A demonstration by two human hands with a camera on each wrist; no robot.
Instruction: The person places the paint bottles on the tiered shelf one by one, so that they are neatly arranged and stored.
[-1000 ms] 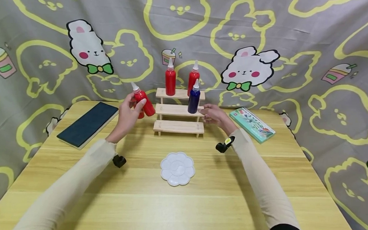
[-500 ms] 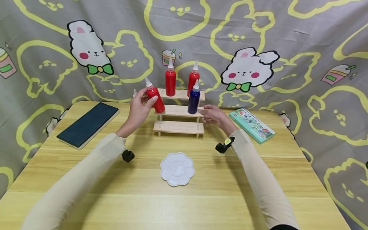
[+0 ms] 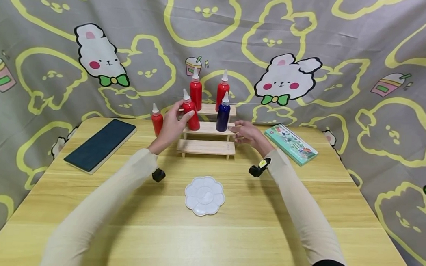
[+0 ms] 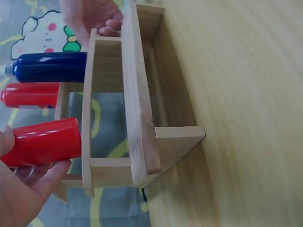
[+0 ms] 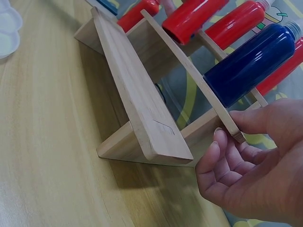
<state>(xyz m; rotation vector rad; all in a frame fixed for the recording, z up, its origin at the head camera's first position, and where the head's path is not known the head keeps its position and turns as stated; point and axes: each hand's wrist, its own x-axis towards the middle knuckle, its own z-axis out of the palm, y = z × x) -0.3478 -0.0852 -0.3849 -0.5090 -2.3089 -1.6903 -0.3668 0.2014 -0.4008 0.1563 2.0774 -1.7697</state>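
Observation:
My left hand (image 3: 173,124) grips a red squeeze bottle (image 3: 191,114) with a white nozzle, at the left end of the middle step of a three-tier wooden display stand (image 3: 206,147). Its base (image 4: 75,137) is right at that step; whether it touches cannot be told. My right hand (image 5: 260,165) pinches the right end of the same step, thumb above and fingers curled below. Close to that thumb, a dark blue bottle (image 3: 223,116) stands upright on the middle step. Two red bottles occupy the top step, a left one (image 3: 196,92) and a right one (image 3: 222,93).
Another red bottle (image 3: 156,121) stands on the table behind my left wrist. A white flower-shaped palette (image 3: 204,196) lies in front of the stand. A dark flat notebook-like thing (image 3: 100,144) lies to the left, a green illustrated box (image 3: 291,144) to the right. A patterned curtain hangs behind.
My left hand has carried the red bottle rightward from beside the stand to the middle step, bringing it more upright. The red bottle behind has come into view. My right hand stays put.

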